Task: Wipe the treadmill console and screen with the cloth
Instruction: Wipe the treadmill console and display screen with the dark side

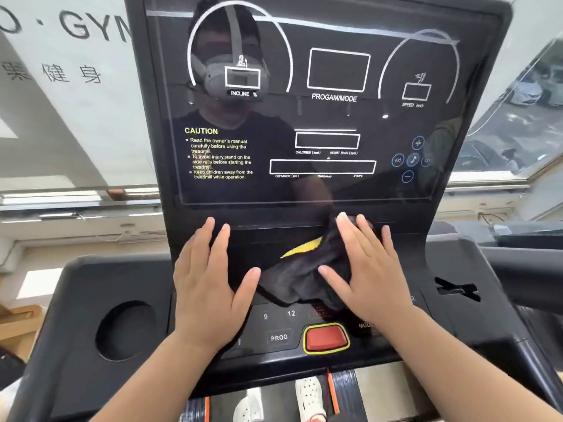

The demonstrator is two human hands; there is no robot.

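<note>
The black treadmill console (pixel 457 324) fills the view, with its glossy dark screen (pixel 304 117) tilted up behind. A crumpled black cloth (pixel 300 274) with a yellow patch lies on the shelf below the screen. My right hand (pixel 370 269) presses flat on the cloth's right part, fingers straight and spread. My left hand (pixel 210 284) rests flat on the console just left of the cloth, thumb tip at the cloth's edge.
A red stop button (pixel 326 338) with a yellow rim sits below the cloth, beside a PROG key (pixel 279 337). A round cup holder (pixel 126 330) is at the left, a slotted recess (pixel 457 289) at the right. Windows stand behind the treadmill.
</note>
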